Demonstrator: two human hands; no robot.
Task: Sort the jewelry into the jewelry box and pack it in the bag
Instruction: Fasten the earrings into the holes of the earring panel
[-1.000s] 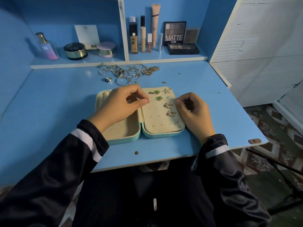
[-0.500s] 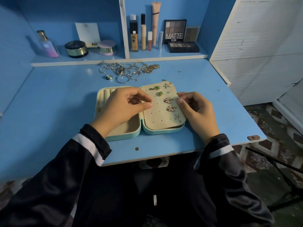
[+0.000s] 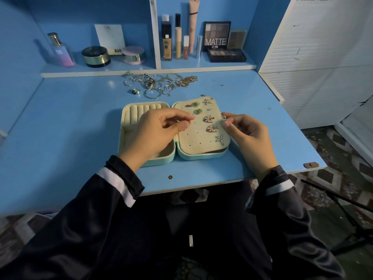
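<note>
An open teal jewelry box [image 3: 159, 162] with cream lining lies in the middle of the blue desk [image 3: 70, 122]. Its left half has ring rolls [image 3: 139, 110]. Its right half is a holed earring panel [image 3: 193, 140] holding several earrings: green stones, starfish and butterflies. My left hand [image 3: 155, 134] hovers over the box's hinge, thumb and forefinger pinching something too small to identify. My right hand [image 3: 246, 134] is at the panel's right edge and pinches a tiny stud earring [image 3: 223, 117]. No bag is in view.
A tangle of loose rings, hoops and chains [image 3: 161, 82] lies at the back of the desk, with a dark-stone ring [image 3: 135, 91] beside it. The shelf behind holds a perfume bottle [image 3: 60, 50], jars, tubes and eyeshadow palettes [image 3: 217, 36]. A white panel [image 3: 323, 57] stands at the right.
My right hand has slid up along the panel's right edge, its fingertips now level with the upper butterfly. My left hand keeps its pinch over the box.
</note>
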